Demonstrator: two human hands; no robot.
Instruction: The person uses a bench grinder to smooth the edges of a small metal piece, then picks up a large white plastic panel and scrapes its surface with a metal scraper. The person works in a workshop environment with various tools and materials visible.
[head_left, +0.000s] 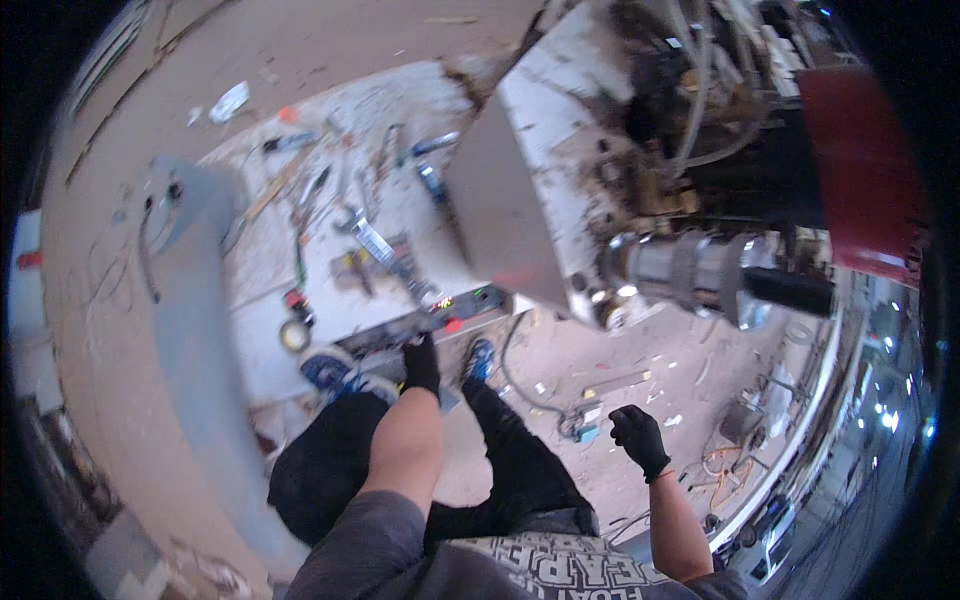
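My left hand (421, 364), in a black glove, is at the near edge of a white work table (270, 352). It is beside a dark control panel (409, 324) with lit red and yellow digits and a red knob (453, 325). Its fingers are partly hidden, so I cannot tell whether it presses or grips the panel. My right hand (641, 439), also black-gloved, hangs over the floor with loosely bent fingers and nothing visible in it. On the table, a large open-ended wrench (375, 244) lies nearest the panel.
Several hand tools, a tape roll (295, 336) and a wooden stick (277, 184) lie on the table. A grey metal plate (502, 187) stands beside a shiny cylindrical machine part (675, 270). A cable (510, 367) and wood scraps (619, 382) lie on the floor.
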